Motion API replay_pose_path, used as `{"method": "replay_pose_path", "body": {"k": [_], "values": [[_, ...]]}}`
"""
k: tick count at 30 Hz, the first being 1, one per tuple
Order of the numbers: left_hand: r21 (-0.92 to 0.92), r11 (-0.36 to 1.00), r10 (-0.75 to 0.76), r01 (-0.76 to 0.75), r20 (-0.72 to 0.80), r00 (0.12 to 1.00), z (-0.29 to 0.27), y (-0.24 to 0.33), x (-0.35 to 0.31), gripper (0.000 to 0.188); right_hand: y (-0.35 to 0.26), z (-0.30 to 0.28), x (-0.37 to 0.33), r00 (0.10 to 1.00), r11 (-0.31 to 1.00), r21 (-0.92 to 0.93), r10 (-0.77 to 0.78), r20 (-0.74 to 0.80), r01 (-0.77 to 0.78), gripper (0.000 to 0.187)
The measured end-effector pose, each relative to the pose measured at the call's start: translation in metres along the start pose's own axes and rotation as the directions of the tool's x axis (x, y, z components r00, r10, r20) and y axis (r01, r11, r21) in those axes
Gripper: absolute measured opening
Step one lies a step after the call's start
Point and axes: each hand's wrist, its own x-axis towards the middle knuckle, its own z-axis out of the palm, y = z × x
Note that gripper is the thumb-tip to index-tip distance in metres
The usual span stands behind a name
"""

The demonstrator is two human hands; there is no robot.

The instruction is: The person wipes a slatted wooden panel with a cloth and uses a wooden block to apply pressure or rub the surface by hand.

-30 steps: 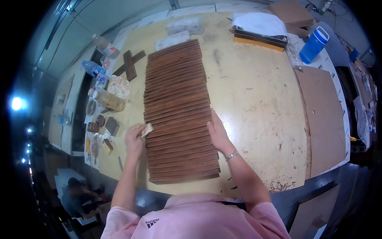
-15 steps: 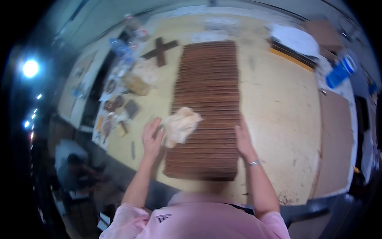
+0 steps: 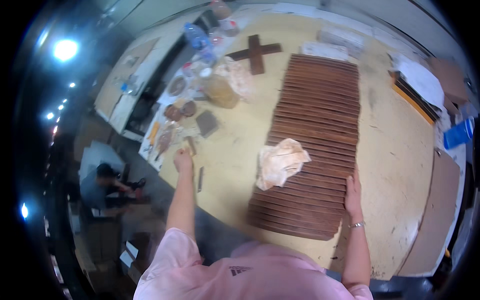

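A long stack of dark brown wooden strips [image 3: 320,115], lying side by side, spreads over the table in front of me. A crumpled cream cloth [image 3: 284,162] rests on its near left part. My right hand [image 3: 353,196] lies with stretched fingers along the stack's right edge, touching it. Away to the left, my left hand [image 3: 183,160] has its fingers drawn in, right at the lower end of a small tan block [image 3: 190,145]. Blur hides whether the fingers hold it. A thin dark strip [image 3: 200,179] lies just right of that wrist.
Two crossed dark boards [image 3: 256,54] lie at the far left, near a jug of yellowish liquid [image 3: 219,90]. A grey square pad [image 3: 206,123] is nearer. A blue bottle [image 3: 458,133] stands at the right. Another person [image 3: 107,185] sits at the lower left.
My left hand has left the cloth's side and gone left to the small block, its fingers drawing in. My right hand stays at the stack's edge. The view has shifted left.
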Motion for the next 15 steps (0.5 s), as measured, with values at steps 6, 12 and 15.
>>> {"method": "replay_pose_path", "body": {"k": [6, 12, 15], "values": [[-0.304, 0.952, 0.049, -0.041, 0.018, 0.999, 0.013, 0.009, -0.001, 0.031, -0.024, 0.007, 0.002, 0.999, 0.997, 0.073, 0.039, 0.027, -0.041, 0.065], [-0.536, 0.71, 0.675, -0.457, 0.334, 0.658, 0.007, 0.218, -0.142, 0.044, 0.012, 0.004, -0.012, 0.999, 0.999, -0.026, -0.043, -0.023, 0.043, 0.075], [-0.508, 0.368, 0.917, -0.778, 0.335, 0.215, 0.013, 0.288, -0.235, 0.046, 0.011, 0.004, -0.017, 0.998, 0.995, -0.077, -0.056, -0.011, 0.055, 0.077]]}}
